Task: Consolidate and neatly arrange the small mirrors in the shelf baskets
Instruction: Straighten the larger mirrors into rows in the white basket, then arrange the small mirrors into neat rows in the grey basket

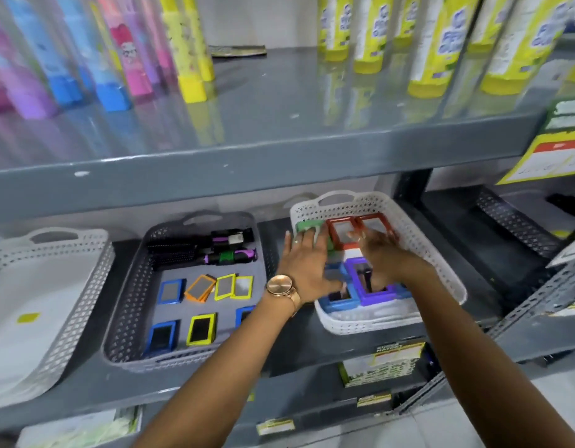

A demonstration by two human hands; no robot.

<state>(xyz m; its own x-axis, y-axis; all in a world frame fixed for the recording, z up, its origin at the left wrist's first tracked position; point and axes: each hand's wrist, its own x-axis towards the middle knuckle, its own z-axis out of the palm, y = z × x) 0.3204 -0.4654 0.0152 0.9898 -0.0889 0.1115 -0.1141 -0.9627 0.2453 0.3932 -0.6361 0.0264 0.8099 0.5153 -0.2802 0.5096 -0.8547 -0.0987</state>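
Observation:
A white perforated basket [418,231] on the lower shelf holds framed mirrors: two red ones [342,232], a green one [307,225], a purple one [375,294] and blue ones [339,300]. My left hand [303,263], with a watch at the wrist, lies flat with fingers spread over the basket's left side, touching the green mirror. My right hand [381,253] rests palm down with spread fingers over the mirrors in the middle. A grey basket [124,305] to the left holds several blue, yellow and orange small mirrors [200,287] lying loosely.
Black hair brushes [202,248] lie at the back of the grey basket. An empty-looking white basket [63,286] sits at far left. The upper shelf [263,147] overhangs, carrying coloured tubes and yellow bottles [431,43]. Price tags hang at the right.

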